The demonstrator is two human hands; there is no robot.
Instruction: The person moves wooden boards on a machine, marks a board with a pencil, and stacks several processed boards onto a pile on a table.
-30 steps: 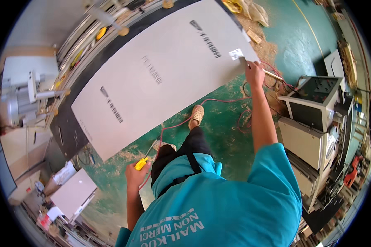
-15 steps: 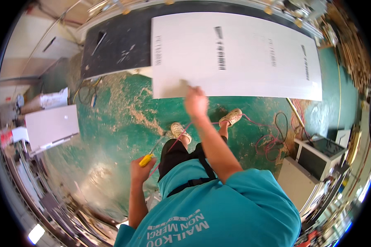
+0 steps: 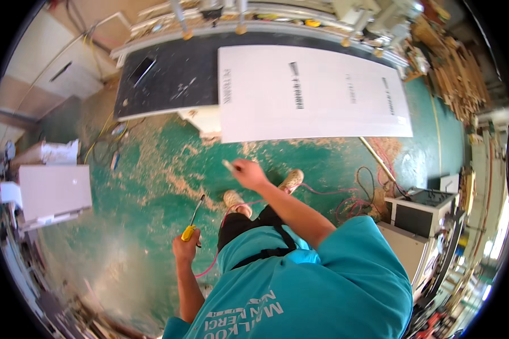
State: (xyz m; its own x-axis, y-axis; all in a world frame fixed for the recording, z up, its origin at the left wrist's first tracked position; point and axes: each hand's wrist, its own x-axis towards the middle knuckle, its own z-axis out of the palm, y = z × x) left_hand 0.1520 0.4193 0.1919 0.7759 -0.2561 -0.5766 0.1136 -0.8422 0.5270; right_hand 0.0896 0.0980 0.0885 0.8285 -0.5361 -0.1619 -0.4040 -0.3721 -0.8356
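My left hand (image 3: 184,247) grips a screwdriver (image 3: 189,232) by its yellow handle, low on the left. The metal shaft points up and away from me. In my right hand (image 3: 250,174), the fingers pinch a small whitish piece, (image 3: 228,165) too small to name. That hand is over the floor, just short of the near edge of a large white panel (image 3: 260,121), and does not touch it. The panel, with dark printing on it, lies flat on a long black bench (image 3: 175,93) and overhangs its front edge.
A phone-like dark slab (image 3: 142,71) lies at the bench's left. Sawdust and pink and black cords (image 3: 353,206) are on the green floor (image 3: 147,186). A boxy machine (image 3: 421,212) stands right, a pale panel stack (image 3: 55,192) left, wood strips (image 3: 452,73) far right.
My right hand has come off the panel's near edge and moved left and toward me, now showing the whitish piece. My left hand has lowered slightly with the screwdriver. The view has shifted.
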